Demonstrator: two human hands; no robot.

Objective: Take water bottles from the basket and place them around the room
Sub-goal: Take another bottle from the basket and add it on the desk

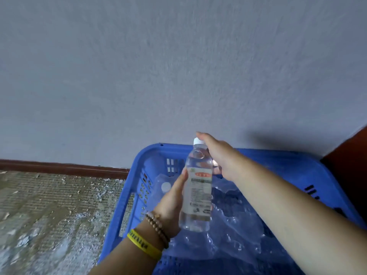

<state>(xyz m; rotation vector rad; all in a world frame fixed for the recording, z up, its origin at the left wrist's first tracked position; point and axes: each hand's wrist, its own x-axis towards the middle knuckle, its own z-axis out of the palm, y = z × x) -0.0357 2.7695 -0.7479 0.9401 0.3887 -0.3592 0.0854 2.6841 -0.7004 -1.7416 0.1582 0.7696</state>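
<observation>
- Over the blue basket (278, 155), at about 5 o'clock in the head view, both hands meet on one water bottle (197, 187).
- left hand (174, 201): wrapped around the bottle's lower body from the 9 o'clock side, thumb up along the label; holding it.
- right hand (220, 155): comes in from 3 o'clock, fingers behind the neck and shoulder just under the white cap (198, 141); looks closed on the bottle, but the fingers are mostly hidden.
- bottle: upright, slightly tilted, clear and full, lifted clear of the basket contents; not yet set down anywhere.
- basket contents: crumpled clear plastic wrap (238, 225) fills most of the inside; a second bottle cap (165, 186) pokes up at 9 o'clock of the held bottle, so at least one more bottle is left. Exact count cannot be told under the wrap.
- surroundings: grey wall (178, 66) from 10 to 2 o'clock, brown baseboard (59, 168) and littered floor (49, 205) at 8 o'clock. No placed bottles are visible on the floor or anywhere else in view.
- progress, my read: pick step done for this bottle, place step pending; how many are already out cannot be told. Remaining: carry this one to a spot, return for the rest.
- wrist items: yellow band (144, 245) and bead bracelet (156, 225) on the left wrist.
</observation>
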